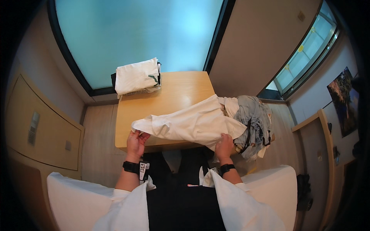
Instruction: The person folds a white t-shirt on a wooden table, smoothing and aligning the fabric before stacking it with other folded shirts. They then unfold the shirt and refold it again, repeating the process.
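Observation:
A white cloth garment [188,124] stretches across the front of a light wooden table [179,86]; its exact kind is hard to tell. At its narrow left end, my left hand [136,144] holds the edge, palm up with the fingers curled under the fabric. My right hand [224,146] pinches the garment's near edge towards its right end. Beyond that hand, the garment's right end lies against a heap of crumpled clothes [253,124], grey and pale blue with dark straps, at the table's right side.
A stack of folded clothes [137,76], a white printed piece on top, sits at the table's back left corner. Behind the table stands a frosted glass panel [138,34] in a dark frame. Wooden cabinet doors [43,127] are at the left, and a framed opening [321,124] at the right.

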### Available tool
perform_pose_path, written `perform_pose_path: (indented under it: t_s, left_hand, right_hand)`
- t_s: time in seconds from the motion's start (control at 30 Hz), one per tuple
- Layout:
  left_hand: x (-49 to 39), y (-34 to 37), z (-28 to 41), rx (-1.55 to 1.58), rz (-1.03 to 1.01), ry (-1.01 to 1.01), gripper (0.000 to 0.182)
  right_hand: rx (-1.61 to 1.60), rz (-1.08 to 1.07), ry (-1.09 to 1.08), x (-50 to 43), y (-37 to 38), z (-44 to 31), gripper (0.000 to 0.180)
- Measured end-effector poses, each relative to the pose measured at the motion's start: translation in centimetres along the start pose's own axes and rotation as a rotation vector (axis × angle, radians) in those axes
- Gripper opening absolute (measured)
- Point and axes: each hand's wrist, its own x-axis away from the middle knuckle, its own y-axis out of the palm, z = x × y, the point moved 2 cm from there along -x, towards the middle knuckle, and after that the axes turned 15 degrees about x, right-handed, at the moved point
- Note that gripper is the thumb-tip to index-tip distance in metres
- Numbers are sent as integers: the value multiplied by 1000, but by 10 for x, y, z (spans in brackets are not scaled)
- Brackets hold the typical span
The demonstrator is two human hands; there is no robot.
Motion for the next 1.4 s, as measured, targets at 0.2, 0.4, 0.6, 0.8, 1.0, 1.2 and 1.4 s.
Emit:
perform_pose_path:
  t_s: [0.2,0.4,0.6,0.8,1.0,1.2,1.4]
  left_hand:
    - [20,2,54,169,-63,177,27]
    - [43,-28,87,175,34,290,27]
    - [64,-56,89,87,120,327,27]
    - [73,-59,92,58,112,355,26]
    - [72,-54,113,23,156,387,29]
    - [80,-17,166,186,34,547,30]
    - [90,-20,167,157,46,604,29]
  right_hand:
    - [-388,-229,176,-12,19,48,23]
    - [-472,-214,37,-15,17,14,42]
    - [-178,-138,-78,-51,7,-21,49]
    - [-17,-524,-117,-85,21,-54,34]
    - [-149,-284,-60,-120,2,-77,23]
    - [-766,-219,-123,-161,-19,-125,29]
    - [-670,-119,-505,-87,-8,-163,42]
